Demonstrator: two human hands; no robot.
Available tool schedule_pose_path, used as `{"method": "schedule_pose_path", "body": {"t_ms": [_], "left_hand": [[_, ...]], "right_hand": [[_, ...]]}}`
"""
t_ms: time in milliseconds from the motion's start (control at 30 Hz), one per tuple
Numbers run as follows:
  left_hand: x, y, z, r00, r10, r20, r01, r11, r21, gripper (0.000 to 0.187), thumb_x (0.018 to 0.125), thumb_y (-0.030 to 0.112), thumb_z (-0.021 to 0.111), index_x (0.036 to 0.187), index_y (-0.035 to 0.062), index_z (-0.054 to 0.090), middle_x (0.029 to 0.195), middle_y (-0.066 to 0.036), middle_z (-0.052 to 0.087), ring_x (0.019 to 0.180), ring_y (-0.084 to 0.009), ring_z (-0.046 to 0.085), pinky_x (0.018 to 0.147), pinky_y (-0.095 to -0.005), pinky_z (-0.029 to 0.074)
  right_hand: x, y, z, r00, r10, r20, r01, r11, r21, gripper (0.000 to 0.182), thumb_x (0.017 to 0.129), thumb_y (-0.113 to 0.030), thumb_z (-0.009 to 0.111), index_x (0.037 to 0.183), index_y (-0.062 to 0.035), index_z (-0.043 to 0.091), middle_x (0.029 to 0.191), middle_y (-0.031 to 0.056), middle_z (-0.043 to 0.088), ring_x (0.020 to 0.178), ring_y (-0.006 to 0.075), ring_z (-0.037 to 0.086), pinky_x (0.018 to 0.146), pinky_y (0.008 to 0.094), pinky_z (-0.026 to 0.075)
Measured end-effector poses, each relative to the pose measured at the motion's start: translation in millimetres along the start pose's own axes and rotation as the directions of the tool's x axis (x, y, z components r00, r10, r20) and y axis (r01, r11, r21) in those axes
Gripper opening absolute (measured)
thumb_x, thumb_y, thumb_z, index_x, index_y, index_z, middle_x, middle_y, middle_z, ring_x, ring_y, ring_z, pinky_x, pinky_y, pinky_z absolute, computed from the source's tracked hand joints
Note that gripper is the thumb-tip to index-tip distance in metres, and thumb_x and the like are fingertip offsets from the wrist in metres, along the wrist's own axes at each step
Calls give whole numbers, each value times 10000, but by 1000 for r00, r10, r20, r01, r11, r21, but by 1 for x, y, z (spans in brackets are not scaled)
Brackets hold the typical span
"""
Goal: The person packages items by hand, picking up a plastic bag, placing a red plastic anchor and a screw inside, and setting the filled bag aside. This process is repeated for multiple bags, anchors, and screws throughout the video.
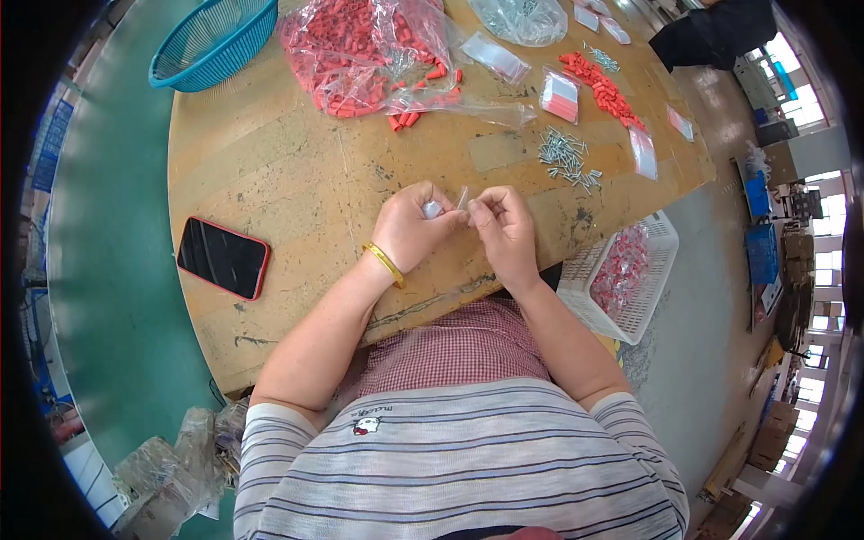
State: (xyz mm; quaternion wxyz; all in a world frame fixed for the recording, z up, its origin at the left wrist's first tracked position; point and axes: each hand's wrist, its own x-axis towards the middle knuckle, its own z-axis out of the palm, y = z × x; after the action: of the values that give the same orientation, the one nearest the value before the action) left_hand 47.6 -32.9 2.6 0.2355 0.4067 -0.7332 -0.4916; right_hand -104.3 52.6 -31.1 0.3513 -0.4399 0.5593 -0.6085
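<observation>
My left hand (pixel 412 225), with a yellow bangle at the wrist, is closed around a small clear plastic bag (pixel 463 198) over the table's near part. A whitish bit of plastic (pixel 432 210) shows between its thumb and fingers. Close beside it, my right hand (pixel 506 236) pinches at the bag's edge with thumb and forefinger. What the bag contains is hidden by the fingers. Beyond the right hand lies a loose pile of silvery screws (pixel 567 160). Red plastic wall plugs (pixel 601 88) lie scattered farther back.
A large clear bag of red plugs (pixel 351 54) lies open at the back, near a blue basket (pixel 216 45). Flat small bags (pixel 560 94) lie at the right. A phone (pixel 223 257) rests at left. A white crate (pixel 661 270) of filled packets stands below the table's right edge.
</observation>
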Motion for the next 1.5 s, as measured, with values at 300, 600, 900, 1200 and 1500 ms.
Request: {"method": "schedule_pose_path", "body": {"t_ms": [300, 600, 900, 1200, 1500], "left_hand": [[3, 0, -10, 986, 56, 159, -34, 990, -140, 161, 857, 169, 734, 908, 28, 678, 768, -37, 656, 695, -97, 579, 655, -278, 492], [2, -8, 2, 966, 226, -126, -227, 974, 5, 124, 862, 119, 689, 956, 38, 683, 800, -78, 655, 697, -169, 617, 666, -311, 501], [-5, 4, -1, 946, 317, 72, -325, 920, 219, 188, 840, 128, 674, 1019, 78, 705, 824, -129, 640, 782, -297, 634, 716, -384, 516], [2, -16, -5, 959, 261, 115, -282, 924, 256, 123, 828, 169, 697, 914, 81, 693, 837, -118, 671, 776, -318, 654, 714, -396, 529], [5, -30, -4, 955, 276, 112, -296, 915, 272, 127, 846, 200, 689, 910, 92, 709, 838, -144, 674, 794, -338, 647, 731, -426, 519]], "right_hand": [[1, -7, -3, 998, 28, 62, -20, 991, -130, 126, 976, -144, 598, 971, -18, 592, 841, 12, 603, 756, 79, 547, 698, 246, 466], [0, -1, -3, 999, -16, 41, 24, 979, -204, 111, 965, -123, 592, 925, -19, 579, 797, 27, 570, 709, 107, 529, 655, 271, 453], [4, -3, -3, 998, 56, 12, -54, 992, -113, 108, 970, -108, 573, 897, -30, 559, 767, 12, 561, 700, 45, 501, 642, 236, 436], [98, -8, 6, 852, -400, 336, 522, 613, -594, 204, 894, -54, 609, 1094, -53, 653, 1000, 133, 621, 872, 294, 622, 761, 370, 508], [171, 0, 48, 427, -240, 872, 886, -84, -457, 110, 823, -132, 586, 857, -34, 619, 877, 115, 601, 816, 258, 635, 720, 355, 534]]}}
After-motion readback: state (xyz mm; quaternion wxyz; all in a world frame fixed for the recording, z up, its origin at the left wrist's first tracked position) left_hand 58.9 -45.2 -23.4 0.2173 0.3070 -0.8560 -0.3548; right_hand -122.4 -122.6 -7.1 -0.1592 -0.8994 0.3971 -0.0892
